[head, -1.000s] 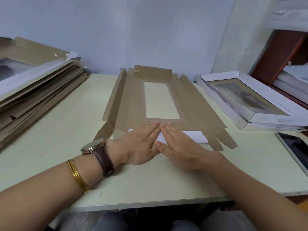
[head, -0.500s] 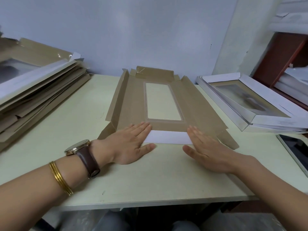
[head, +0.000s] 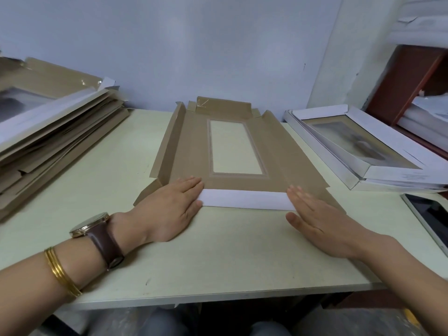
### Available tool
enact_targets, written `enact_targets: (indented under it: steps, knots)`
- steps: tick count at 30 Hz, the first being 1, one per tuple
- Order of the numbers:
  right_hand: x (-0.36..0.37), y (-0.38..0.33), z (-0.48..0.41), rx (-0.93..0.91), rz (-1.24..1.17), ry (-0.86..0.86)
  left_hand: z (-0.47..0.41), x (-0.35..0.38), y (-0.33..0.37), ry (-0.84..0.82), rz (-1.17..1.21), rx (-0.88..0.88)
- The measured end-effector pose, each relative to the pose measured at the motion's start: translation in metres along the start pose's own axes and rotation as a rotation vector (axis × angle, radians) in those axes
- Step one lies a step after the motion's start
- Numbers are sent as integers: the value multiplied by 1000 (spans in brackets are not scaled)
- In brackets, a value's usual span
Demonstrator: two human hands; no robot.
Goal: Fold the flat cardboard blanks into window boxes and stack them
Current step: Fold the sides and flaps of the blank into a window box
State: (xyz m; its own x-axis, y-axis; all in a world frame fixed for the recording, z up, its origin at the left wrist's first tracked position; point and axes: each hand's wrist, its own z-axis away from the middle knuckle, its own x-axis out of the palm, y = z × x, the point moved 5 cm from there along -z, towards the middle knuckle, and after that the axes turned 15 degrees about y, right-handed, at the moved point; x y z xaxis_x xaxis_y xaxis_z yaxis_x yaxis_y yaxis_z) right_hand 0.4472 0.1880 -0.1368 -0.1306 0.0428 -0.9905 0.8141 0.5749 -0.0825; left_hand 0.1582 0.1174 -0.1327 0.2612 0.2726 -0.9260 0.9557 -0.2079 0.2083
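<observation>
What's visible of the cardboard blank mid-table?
The cardboard blank is brown, lying flat on the table with a rectangular window in its centre. Its left side flap and far end flap tilt up; the near flap is folded over, white side up. The left hand and right hand rest flat on its ends.

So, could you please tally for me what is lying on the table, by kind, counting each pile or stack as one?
Cardboard blank, laid open: 1
Pile of flat blanks: 1
Stack of folded window boxes: 1
Tablet: 1
Total: 4
</observation>
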Motion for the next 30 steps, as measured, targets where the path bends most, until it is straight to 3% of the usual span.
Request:
enact_targets:
  steps: [6,15,30]
  knots:
    - [-5,0,0,38,-136,159,1,-11,1,135,114,-17]
    - [-24,-11,-3,-183,-64,396,5,-18,4,227,108,22]
    - [-28,-14,-9,-128,14,397,-3,-24,11,212,48,20]
